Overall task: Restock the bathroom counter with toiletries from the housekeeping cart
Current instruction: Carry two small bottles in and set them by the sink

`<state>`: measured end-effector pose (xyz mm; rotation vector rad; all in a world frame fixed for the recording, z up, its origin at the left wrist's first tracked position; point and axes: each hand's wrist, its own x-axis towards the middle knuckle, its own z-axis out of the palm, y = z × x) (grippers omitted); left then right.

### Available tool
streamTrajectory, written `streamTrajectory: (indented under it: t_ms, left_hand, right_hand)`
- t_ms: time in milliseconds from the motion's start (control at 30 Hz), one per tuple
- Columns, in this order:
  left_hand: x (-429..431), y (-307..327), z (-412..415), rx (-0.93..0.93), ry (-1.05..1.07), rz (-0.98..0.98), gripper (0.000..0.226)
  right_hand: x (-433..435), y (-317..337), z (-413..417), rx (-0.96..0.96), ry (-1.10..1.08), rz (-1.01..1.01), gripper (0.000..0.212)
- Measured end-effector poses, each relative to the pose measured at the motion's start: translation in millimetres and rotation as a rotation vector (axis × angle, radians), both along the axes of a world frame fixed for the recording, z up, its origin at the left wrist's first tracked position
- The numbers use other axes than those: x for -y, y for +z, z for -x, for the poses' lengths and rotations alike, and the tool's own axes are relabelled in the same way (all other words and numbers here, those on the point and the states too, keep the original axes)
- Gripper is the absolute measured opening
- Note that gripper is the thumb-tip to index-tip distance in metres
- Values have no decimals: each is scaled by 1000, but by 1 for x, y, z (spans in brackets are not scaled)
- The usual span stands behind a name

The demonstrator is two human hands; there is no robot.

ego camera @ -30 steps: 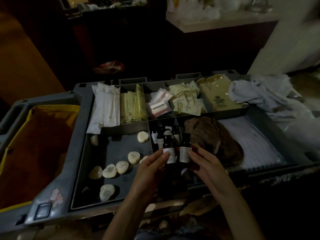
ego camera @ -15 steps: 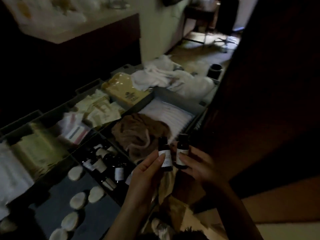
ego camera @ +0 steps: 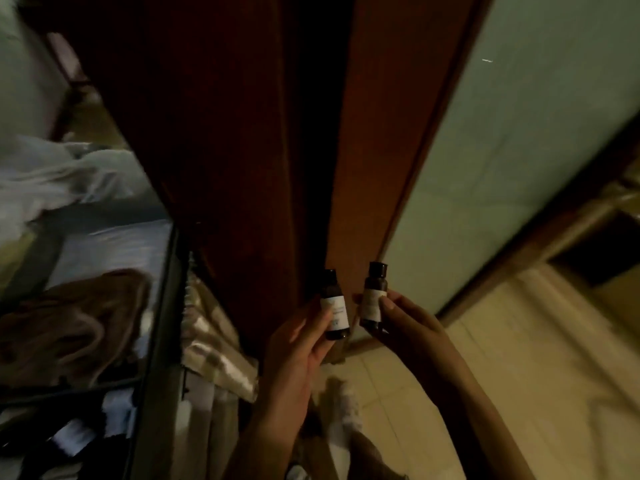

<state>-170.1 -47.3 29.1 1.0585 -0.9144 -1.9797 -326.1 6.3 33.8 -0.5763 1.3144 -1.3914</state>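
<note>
My left hand (ego camera: 298,355) holds a small dark bottle (ego camera: 333,306) with a pale label and a dark cap, upright. My right hand (ego camera: 408,327) holds a second dark bottle (ego camera: 373,299) of the same kind, just to the right of the first. Both bottles are lifted in front of a dark wooden door edge, away from the housekeeping cart (ego camera: 162,306), whose grey rim runs down the left side. The cart's bottle compartment (ego camera: 76,434) shows blurred at the lower left.
A brown cloth (ego camera: 69,323) and white linen (ego camera: 59,174) lie in the cart. A dark wooden door or frame (ego camera: 242,133) stands straight ahead, with a frosted pale panel (ego camera: 519,133) to its right. Light tiled floor (ego camera: 502,375) spreads at the lower right.
The view has swung right, away from the cart toward the door and floor. Both hands have carried the two bottles off the cart, still side by side.
</note>
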Motion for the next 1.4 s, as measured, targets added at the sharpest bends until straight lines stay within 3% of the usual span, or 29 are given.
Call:
streamTrajectory:
  t_ms: [167, 233, 333, 700, 1000, 1200, 1400]
  left_hand:
    - [-16, -2, 60, 44, -101, -58, 36]
    - [-24, 3, 88, 63, -137, -12, 42]
    - [-38, 4, 145, 59, -239, 61, 31]
    - [-137, -2, 397, 74, -801, 137, 40]
    - [-184, -12, 527, 33, -1162, 204, 40]
    - [-184, -26, 618, 60, -1255, 225, 55]
    - [-171, -33, 747, 19, -1244, 260, 40]
  right_hand:
    - [-35, -2, 44, 69, -92, 21, 38]
    - [-48, -4, 66, 59, -127, 13, 36]
    - [-74, -7, 110, 25, -178, -11, 36]
    - [-226, -7, 306, -30, -689, -71, 36]
    - [-296, -16, 398, -12, -929, -84, 37]
    - [-300, -31, 479, 12, -994, -83, 38]
    - [-286, -35, 600, 14, -1025, -64, 40]
